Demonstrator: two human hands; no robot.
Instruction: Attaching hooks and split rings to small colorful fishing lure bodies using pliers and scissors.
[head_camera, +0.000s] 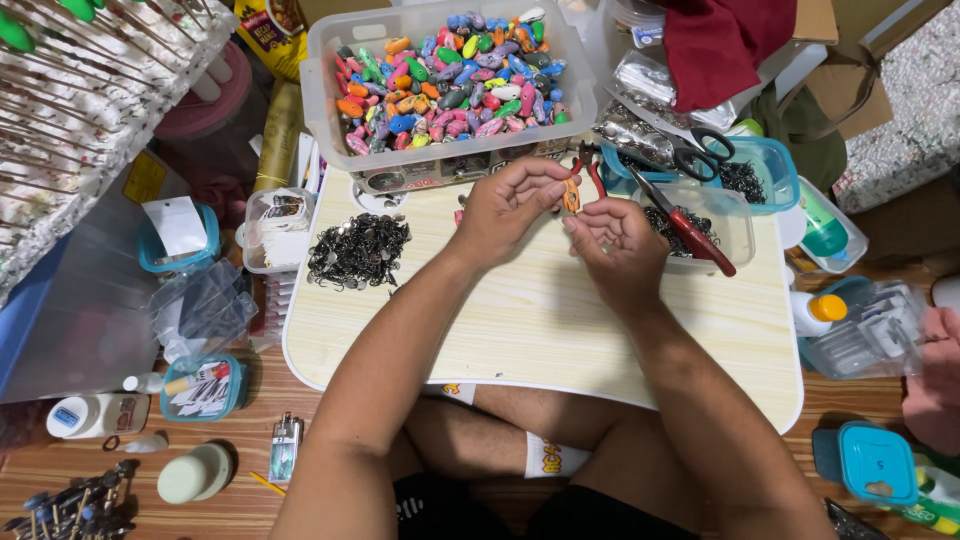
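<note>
Right now I see a small orange lure body (571, 195) pinched between both of my hands, held above the far middle of the pale wooden surface (520, 320). My left hand (508, 205) has its fingers curled together and clamped on the orange piece from the left; my right hand (617, 240) meets it from the right, fingertips closed on the same piece. Red-handled pliers (588, 165) lie just behind the hands, near the surface's far edge. To the left, a heap of small dark metal hooks (357, 250) lies on the surface, well apart from the hands. Beyond the hands stands a clear plastic bin (320, 95) filled with many-coloured lure bodies. To the right, a clear tub (738, 225) holds more dark hooks, with a red-handled tool (690, 232) resting across it, and black-handled scissors (700, 150) lie behind it. Another person's hand (935, 385) shows at the right edge.
</note>
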